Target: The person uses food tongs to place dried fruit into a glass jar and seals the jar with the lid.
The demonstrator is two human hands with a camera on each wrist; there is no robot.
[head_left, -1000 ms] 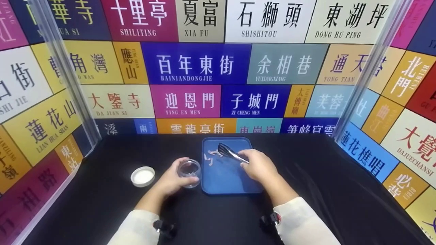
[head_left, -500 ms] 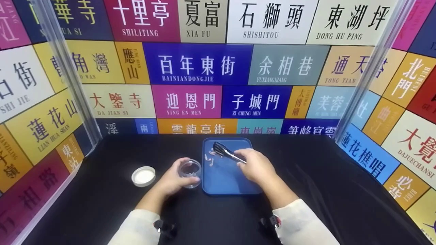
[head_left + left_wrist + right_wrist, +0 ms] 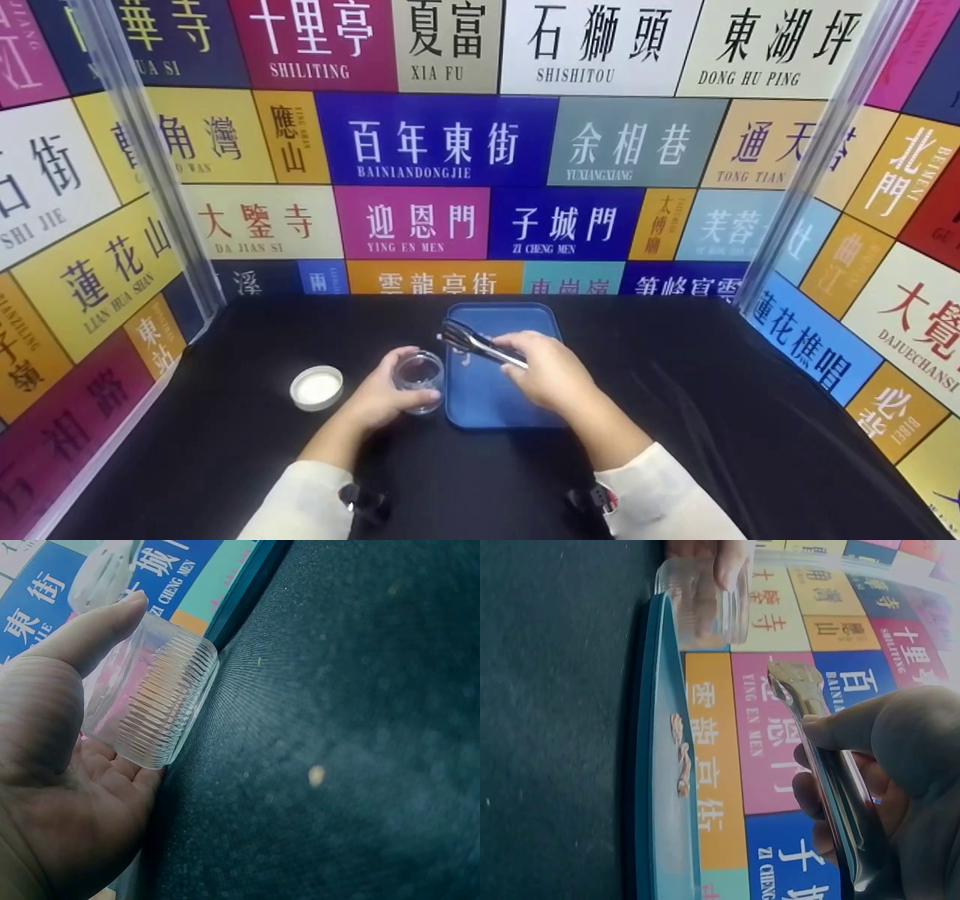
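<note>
My left hand [image 3: 386, 390] grips a clear ribbed jar [image 3: 169, 690], its thumb along the side and the fingers behind. The jar's mouth faces up and it stands left of a blue tray [image 3: 510, 405]. In my right hand [image 3: 551, 371] are metal tongs [image 3: 487, 349], pointing left above the tray's far left part. Their tip is near the jar's rim but apart from it. A pale bit shows at the tip; whether the tongs pinch it I cannot tell. Small pinkish curled pieces [image 3: 681, 754] lie on the tray, partly hidden by the tongs in the head view.
A round white lid [image 3: 316, 388] lies on the black cloth [image 3: 465, 480] left of the jar. Walls with coloured name panels [image 3: 435, 142] stand behind and on both sides. Clear posts [image 3: 154, 157] mark the corners.
My right hand has moved the tongs left, from over the pieces to the tray's left edge, close to the jar. The left hand and jar hold nearly still.
</note>
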